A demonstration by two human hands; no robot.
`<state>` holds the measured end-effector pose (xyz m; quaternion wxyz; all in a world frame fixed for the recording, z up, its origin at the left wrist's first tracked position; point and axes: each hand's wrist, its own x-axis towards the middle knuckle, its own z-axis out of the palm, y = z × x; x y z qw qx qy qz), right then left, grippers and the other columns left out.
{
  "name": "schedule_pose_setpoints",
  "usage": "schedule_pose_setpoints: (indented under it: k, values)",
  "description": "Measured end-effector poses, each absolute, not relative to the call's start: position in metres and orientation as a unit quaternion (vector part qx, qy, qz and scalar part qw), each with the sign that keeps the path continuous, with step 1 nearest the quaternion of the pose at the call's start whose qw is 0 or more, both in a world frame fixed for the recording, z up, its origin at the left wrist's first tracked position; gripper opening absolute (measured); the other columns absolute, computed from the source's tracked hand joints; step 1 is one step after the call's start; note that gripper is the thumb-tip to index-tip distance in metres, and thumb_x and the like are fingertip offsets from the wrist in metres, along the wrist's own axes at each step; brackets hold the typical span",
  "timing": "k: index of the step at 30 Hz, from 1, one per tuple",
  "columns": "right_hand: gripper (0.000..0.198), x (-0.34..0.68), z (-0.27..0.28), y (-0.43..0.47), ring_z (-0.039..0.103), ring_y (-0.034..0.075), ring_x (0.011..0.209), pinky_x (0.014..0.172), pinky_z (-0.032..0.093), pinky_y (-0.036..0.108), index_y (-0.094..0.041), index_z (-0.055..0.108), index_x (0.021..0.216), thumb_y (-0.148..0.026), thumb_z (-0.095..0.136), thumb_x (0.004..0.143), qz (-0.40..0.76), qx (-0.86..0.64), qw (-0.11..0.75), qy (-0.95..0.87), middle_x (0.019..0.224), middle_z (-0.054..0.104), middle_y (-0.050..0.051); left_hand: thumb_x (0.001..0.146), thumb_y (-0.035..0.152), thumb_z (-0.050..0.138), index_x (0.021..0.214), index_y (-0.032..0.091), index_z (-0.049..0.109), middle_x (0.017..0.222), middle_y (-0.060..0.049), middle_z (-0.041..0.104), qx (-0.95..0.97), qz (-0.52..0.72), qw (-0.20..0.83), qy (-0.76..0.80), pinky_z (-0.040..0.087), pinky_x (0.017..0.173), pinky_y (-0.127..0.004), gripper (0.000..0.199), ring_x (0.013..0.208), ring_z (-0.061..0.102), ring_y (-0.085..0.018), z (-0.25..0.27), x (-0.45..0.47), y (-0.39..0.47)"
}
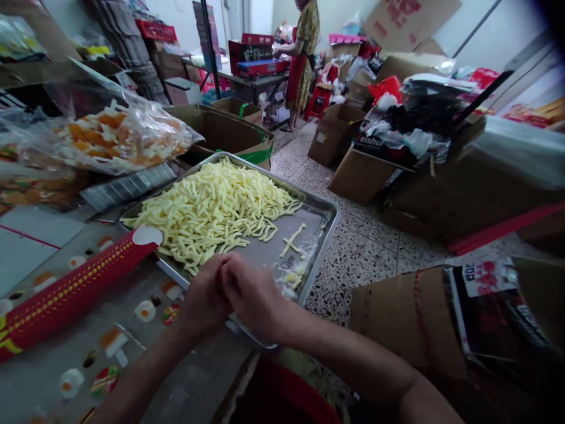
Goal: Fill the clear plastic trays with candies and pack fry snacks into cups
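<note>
Far left: clear plastic bag (110, 135) of orange-and-white snacks sits up on the pile, above more packed bags. Below it, a long red printed packet (66, 291) lies diagonally across the table (185, 388), which has a cover printed with small food pictures. The red packet's white end is just beside the tray's near-left edge.

Centre: metal tray (324, 221) on the table, one corner hanging out over the floor. Pale yellow snack sticks (216, 206) are heaped over its left and far part; the right part of the tray is mostly bare, with a few loose sticks (292, 240) and some crumbs.

Your left hand (205, 297) and right hand (253, 297) meet at the tray's near edge, touching each other, backs up to the camera. Fingers on both are curled under and hidden, so can't tell if either grips anything. They sit right next to the near fringe of the stick pile.

Right: open cardboard boxes (353, 171) on the speckled floor, one stuffed with plastic bags, and a flattened box near your right forearm.

Far back, centre-right: another person (302, 59) in a red apron stands at a bench with a red machine (253, 56).
</note>
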<state>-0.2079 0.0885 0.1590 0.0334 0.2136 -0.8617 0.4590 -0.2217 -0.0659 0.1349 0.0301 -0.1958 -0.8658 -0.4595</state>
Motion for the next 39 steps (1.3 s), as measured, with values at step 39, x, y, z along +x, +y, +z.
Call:
schedule_pose_setpoints:
  k: [39]
  values:
    - [0.018, -0.331, 0.158, 0.192, 0.051, 0.02, 0.089, 0.08, 0.037, 0.031, -0.02, 0.062, 0.075, -0.011, 0.059, 0.091, -0.013, 0.52, -0.022, -0.854, 0.09, 0.069, 0.004, 0.062, 0.043, 0.092, 0.135, 0.02, 0.053, 0.137, -0.01, 0.063, -0.171, -0.407, 0.051, -0.896, 0.045, 0.111, -0.041, 0.086, 0.127, 0.06, -0.029, 0.138, -0.23, -0.084]
